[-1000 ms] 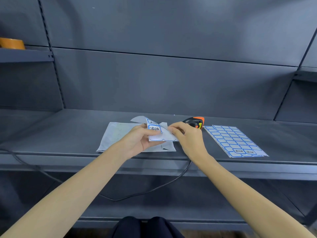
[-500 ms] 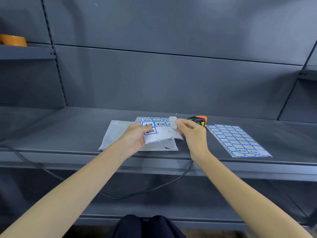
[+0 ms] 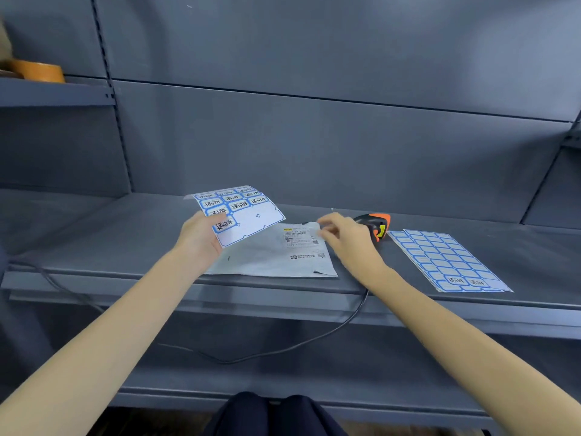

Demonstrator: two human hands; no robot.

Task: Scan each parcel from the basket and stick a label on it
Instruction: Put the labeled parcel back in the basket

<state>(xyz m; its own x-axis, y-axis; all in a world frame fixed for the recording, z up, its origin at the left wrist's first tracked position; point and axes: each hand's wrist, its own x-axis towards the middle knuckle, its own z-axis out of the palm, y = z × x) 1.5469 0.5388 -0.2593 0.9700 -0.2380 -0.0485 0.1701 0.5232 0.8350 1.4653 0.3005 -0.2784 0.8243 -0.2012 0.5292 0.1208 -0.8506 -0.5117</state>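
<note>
A flat grey-white parcel lies on the metal shelf, with its shipping label near the upper right corner. My left hand holds up a partly used sheet of blue-bordered labels above the parcel's left half. My right hand is down at the parcel's upper right corner. Its thumb and forefinger are pinched on a small pale label that barely shows. The black and orange scanner lies just behind that hand, partly hidden by it.
A second sheet of blue-bordered labels lies flat on the shelf to the right. The scanner's black cable hangs over the shelf's front edge. A roll of brown tape sits on the upper left shelf.
My right hand peeled a label off the sheet and dropped to the parcel's upper right corner. My left hand carried the sheet up and to the left, uncovering the parcel.
</note>
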